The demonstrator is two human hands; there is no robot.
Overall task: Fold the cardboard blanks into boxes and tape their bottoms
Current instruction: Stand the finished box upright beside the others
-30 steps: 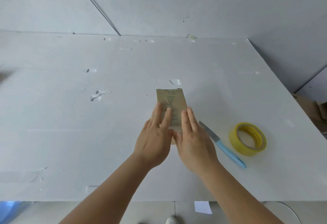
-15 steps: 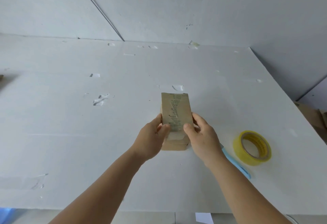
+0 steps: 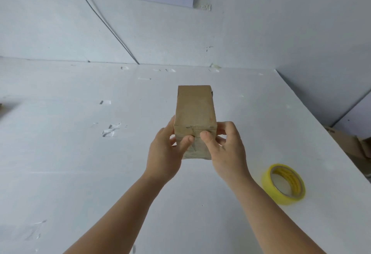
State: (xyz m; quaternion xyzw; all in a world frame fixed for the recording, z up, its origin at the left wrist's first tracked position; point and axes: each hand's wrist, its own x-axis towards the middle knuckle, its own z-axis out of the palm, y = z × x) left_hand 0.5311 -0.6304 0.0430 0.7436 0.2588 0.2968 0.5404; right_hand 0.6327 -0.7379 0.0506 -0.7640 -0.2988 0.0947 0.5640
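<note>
One cardboard box (image 3: 195,111), gripped by left hand (image 3: 165,153) and right hand (image 3: 226,151); one yellow tape roll (image 3: 284,183) lay on table (image 3: 80,163).

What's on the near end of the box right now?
Both thumbs press the near end of the box: left hand, right hand. Between them show clear tape and a seam. The thumbs cover part of that face; the box's inside is not visible.

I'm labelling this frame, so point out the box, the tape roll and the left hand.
box (image 3: 194,107): head view, top brown face.
tape roll (image 3: 270,189): head view, yellow outer band.
left hand (image 3: 163,157): head view, back of hand.
</note>
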